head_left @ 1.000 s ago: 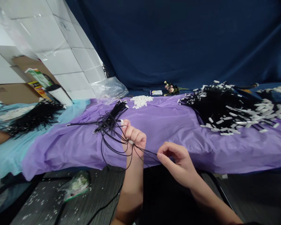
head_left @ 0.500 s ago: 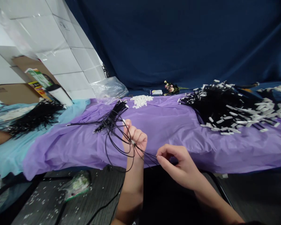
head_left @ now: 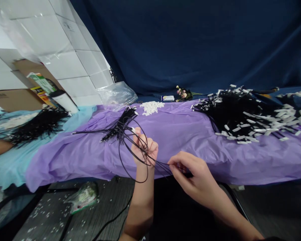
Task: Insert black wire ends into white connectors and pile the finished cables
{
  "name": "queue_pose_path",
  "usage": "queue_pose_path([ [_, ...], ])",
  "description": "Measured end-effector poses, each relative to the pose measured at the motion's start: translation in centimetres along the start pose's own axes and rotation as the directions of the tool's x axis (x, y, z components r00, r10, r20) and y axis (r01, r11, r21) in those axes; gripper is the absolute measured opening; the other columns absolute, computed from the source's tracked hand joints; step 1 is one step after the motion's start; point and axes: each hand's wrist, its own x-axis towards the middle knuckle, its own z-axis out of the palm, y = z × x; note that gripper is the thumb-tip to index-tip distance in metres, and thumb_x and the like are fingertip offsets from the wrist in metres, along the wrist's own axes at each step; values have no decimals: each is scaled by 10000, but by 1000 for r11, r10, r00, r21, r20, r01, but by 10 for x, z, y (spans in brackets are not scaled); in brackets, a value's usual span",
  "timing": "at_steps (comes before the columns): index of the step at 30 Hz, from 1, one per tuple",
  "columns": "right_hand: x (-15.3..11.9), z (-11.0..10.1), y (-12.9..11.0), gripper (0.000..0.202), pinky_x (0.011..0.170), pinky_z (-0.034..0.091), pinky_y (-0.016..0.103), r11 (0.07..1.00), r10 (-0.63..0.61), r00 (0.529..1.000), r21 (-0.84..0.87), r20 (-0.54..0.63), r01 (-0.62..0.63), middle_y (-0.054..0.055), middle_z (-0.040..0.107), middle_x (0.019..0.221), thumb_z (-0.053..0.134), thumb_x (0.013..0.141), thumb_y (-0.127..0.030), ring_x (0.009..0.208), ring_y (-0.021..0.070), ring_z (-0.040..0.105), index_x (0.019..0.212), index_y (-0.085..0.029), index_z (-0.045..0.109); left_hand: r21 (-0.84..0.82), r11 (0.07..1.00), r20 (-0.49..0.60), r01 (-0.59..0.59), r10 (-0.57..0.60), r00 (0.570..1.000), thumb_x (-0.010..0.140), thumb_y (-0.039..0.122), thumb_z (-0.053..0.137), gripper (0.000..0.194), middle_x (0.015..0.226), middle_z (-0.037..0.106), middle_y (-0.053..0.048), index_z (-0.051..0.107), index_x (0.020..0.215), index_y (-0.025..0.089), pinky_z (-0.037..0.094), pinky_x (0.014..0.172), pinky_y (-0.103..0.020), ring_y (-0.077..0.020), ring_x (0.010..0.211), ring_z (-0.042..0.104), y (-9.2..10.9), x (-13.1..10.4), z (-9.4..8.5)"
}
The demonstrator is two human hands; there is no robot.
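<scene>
Thin black cords [head_left: 122,150] loop around and over my left hand [head_left: 144,147], whose fingers are curled closed on them above the purple cloth. A small white piece shows at its fingertips. To the right, my right hand [head_left: 189,170] pinches the ends of the cords between thumb and forefinger, and they run taut between the two hands. Just beyond my left hand a bundle of black cords [head_left: 125,117] lies on the purple cloth [head_left: 175,130]. Behind it is a pile of small white pieces [head_left: 152,107].
A big heap of black cords with white tags [head_left: 233,110] lies at the right. Flowers [head_left: 183,93], a small packet [head_left: 167,98] and a clear plastic bag [head_left: 116,93] sit at the back. Another person's arm [head_left: 0,147] rests by dark cords at the far left.
The cord loops have shifted up and right across my left hand. My right hand has closed its fingers more and moved slightly, still on the cord ends.
</scene>
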Motion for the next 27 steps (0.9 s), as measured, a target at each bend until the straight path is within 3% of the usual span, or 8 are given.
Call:
queue_pose_path([
  [5, -9, -3, -11, 99, 618, 411, 256, 995, 20, 1000, -102, -20, -22, 6, 610, 775, 524, 912, -166, 656, 123, 536, 926, -214, 610, 21, 999, -34, -32, 33, 999, 966, 230, 429, 167, 506, 123, 90, 507, 823, 193, 218, 391, -154, -84, 429, 45, -3, 0, -3],
  [10, -13, -2, -12, 122, 491, 356, 240, 992, 128, 990, -6, 62, -128, -47, 578, 628, 524, 932, -243, 494, 102, 488, 1042, -234, 577, 22, 996, -44, -83, 84, 995, 960, 209, 440, 217, 527, 116, 84, 467, 745, 188, 221, 405, -165, -81, 430, 45, -2, 1, -4],
  [16, -9, 8, 1, 245, 529, 387, 251, 971, 233, 970, 33, 63, -235, -56, 563, 566, 449, 967, -308, 484, 127, 532, 1183, -225, 528, 13, 991, -53, -132, 132, 990, 978, 239, 412, 189, 522, 144, 84, 541, 849, 190, 221, 399, -154, -86, 428, 78, 0, 2, -7],
  [23, -7, 10, 1, 138, 476, 315, 242, 978, 208, 978, -22, -5, -208, -63, 478, 519, 485, 943, -277, 434, 96, 444, 918, -216, 606, -1, 993, -35, -118, 118, 992, 989, 223, 372, 233, 531, 148, 80, 543, 833, 197, 190, 370, -126, -80, 413, 62, 0, 0, -6],
  [27, -5, 12, 0, 134, 479, 339, 239, 983, 135, 982, -110, -131, -149, -52, 506, 529, 519, 928, -259, 438, 92, 451, 885, -207, 634, 6, 997, -56, -82, 82, 995, 986, 202, 382, 205, 531, 124, 83, 531, 846, 199, 167, 350, -116, -82, 412, 41, 0, 0, -5],
])
